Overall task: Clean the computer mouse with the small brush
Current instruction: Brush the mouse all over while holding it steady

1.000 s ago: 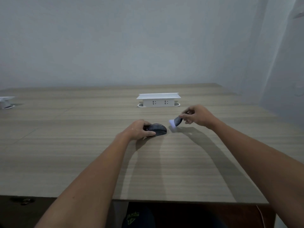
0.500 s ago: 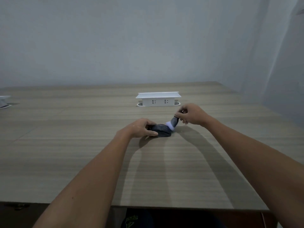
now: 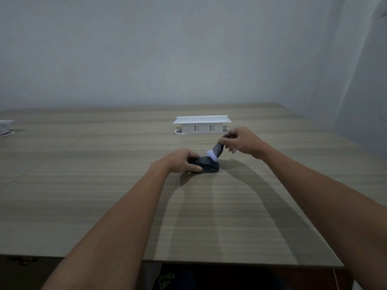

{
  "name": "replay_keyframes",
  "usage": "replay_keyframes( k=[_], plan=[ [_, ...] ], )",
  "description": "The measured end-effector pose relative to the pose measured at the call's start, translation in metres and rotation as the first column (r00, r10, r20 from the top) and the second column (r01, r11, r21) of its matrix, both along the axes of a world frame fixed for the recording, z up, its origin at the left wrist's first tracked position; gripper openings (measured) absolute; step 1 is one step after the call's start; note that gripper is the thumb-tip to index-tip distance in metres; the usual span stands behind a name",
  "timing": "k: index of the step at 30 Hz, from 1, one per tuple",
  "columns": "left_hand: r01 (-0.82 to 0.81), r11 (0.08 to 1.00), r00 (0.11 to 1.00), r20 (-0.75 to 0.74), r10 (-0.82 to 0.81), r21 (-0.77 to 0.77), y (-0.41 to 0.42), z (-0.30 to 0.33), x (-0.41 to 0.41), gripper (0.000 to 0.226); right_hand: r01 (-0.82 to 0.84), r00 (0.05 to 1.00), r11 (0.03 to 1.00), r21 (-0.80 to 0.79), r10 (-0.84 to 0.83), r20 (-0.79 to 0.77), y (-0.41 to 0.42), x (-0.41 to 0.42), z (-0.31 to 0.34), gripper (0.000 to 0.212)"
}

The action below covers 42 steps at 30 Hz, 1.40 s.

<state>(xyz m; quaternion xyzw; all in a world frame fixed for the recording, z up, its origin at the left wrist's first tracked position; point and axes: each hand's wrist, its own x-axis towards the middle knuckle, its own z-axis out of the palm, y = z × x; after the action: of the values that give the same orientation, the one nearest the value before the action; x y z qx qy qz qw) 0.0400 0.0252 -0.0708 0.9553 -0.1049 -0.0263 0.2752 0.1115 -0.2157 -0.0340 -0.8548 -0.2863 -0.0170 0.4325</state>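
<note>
On the wooden table (image 3: 104,206), head view:
Computer mouse (image 3: 206,165): dark, flat on the tabletop, near its middle.
Left hand (image 3: 180,161): closed around the mouse's left end.
Right hand (image 3: 244,141): pinching the small brush (image 3: 215,152) by its handle.
Brush tip: pale bristles tilted down, touching the mouse's top.
Socket box (image 3: 202,124): white, behind both hands.

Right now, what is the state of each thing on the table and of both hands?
Computer mouse: flat on the table, held steady.
Small brush: tilted, bristles on the mouse.
Left hand: fingers closed around the mouse.
Right hand: pinching the brush handle.
Socket box: raised, nothing plugged in.
</note>
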Motion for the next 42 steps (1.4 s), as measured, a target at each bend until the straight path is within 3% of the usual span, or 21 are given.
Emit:
replay_keyframes(
  k=[4, 8, 10, 13, 17, 18, 22, 26, 30, 32, 35, 39, 42],
  plan=[
    [-0.016, 1.0, 1.0, 0.005, 0.016, 0.002, -0.001, -0.002, 0.002, 0.038, 0.107, 0.983, 0.97, -0.22, -0.069, 0.171, 0.001, 0.002, -0.002, 0.014],
    [-0.016, 1.0, 1.0, 0.01, 0.016, 0.003, -0.001, -0.003, 0.003, 0.035, 0.031, 0.999, 1.0, 0.001, -0.031, 0.044, 0.004, -0.002, 0.003, 0.017],
    [-0.017, 1.0, 1.0, 0.011, 0.017, 0.001, -0.001, -0.003, 0.003, 0.033, 0.003, 1.0, 0.999, -0.051, -0.002, 0.012, 0.007, -0.002, 0.002, 0.018],
    [-0.021, 1.0, 1.0, 0.01, 0.021, 0.003, -0.001, -0.004, 0.004, 0.036, 0.106, 0.983, 0.962, -0.253, -0.064, 0.169, 0.006, -0.002, 0.004, 0.013],
    [-0.014, 1.0, 1.0, 0.013, 0.014, -0.001, -0.001, -0.004, 0.004, 0.033, 0.009, 0.999, 0.998, -0.056, -0.006, 0.054, 0.006, -0.007, 0.009, 0.018],
    [-0.013, 1.0, 1.0, 0.012, 0.013, -0.001, -0.002, -0.003, 0.003, 0.032, -0.008, 0.999, 0.998, -0.068, 0.011, 0.039, 0.006, -0.008, 0.008, 0.019],
    [-0.017, 1.0, 1.0, 0.018, 0.017, 0.018, -0.002, -0.003, 0.004, 0.033, 0.121, 0.98, 0.947, -0.298, -0.067, 0.187, 0.005, -0.006, 0.008, 0.018],
    [-0.024, 0.999, 0.999, 0.025, 0.023, 0.028, -0.003, -0.003, 0.004, 0.03, 0.014, 0.997, 0.992, -0.122, -0.005, 0.076, 0.007, -0.012, 0.013, 0.021],
    [-0.036, 0.999, 0.999, 0.026, 0.035, 0.033, -0.005, -0.003, 0.004, 0.032, 0.09, 0.984, 0.947, -0.307, -0.038, 0.172, 0.009, -0.012, 0.012, 0.018],
    [-0.045, 0.998, 0.999, 0.03, 0.043, 0.045, -0.006, -0.003, 0.004, 0.034, 0.114, 0.981, 0.955, -0.274, -0.064, 0.182, 0.009, -0.01, 0.013, 0.017],
    [-0.052, 0.997, 0.998, 0.029, 0.05, 0.049, -0.006, -0.003, 0.004, 0.032, 0.009, 0.997, 0.988, -0.152, 0.003, 0.075, 0.011, -0.015, 0.013, 0.019],
    [-0.057, 0.997, 0.998, 0.043, 0.055, 0.061, -0.008, -0.003, 0.005, 0.034, 0.128, 0.974, 0.945, -0.3, -0.063, 0.218, 0.008, -0.011, 0.008, 0.017],
    [-0.065, 0.996, 0.997, 0.041, 0.063, 0.059, -0.008, -0.003, 0.006, 0.032, 0.081, 0.99, 0.981, -0.174, -0.059, 0.126, 0.004, -0.011, 0.007, 0.019]
  ],
)
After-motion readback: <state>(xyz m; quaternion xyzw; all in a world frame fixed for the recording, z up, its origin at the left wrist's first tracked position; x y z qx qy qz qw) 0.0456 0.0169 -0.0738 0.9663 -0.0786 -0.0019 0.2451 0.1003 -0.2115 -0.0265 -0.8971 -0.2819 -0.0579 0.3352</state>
